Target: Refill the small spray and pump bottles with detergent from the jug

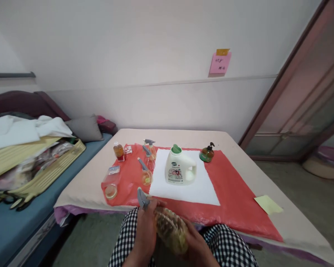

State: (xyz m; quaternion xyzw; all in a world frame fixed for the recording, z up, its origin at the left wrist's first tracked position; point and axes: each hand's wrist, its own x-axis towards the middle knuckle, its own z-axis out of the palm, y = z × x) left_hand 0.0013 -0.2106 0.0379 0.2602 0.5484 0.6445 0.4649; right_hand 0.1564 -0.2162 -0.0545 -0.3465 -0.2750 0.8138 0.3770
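Observation:
A clear spray bottle (171, 227) with a grey trigger head lies tilted over my lap, something yellowish-green showing inside. My left hand (147, 226) is closed around its neck, just below the trigger. Around the bottle's lower end, my right hand (197, 244) is closed too. Beyond them, a white detergent jug (174, 170) with a green mouth stands on a white sheet (183, 195). Left of the jug stand several other spray bottles, the nearest spray bottle (146, 177) holding a little yellowish liquid.
A red plastic sheet (233, 196) covers much of the table (284, 233). An amber bottle (119, 152) and a clear jar (111, 191) are at left; a green-brown pump bottle (207, 154) stands at back right. A yellow note (268, 204) lies near the right edge.

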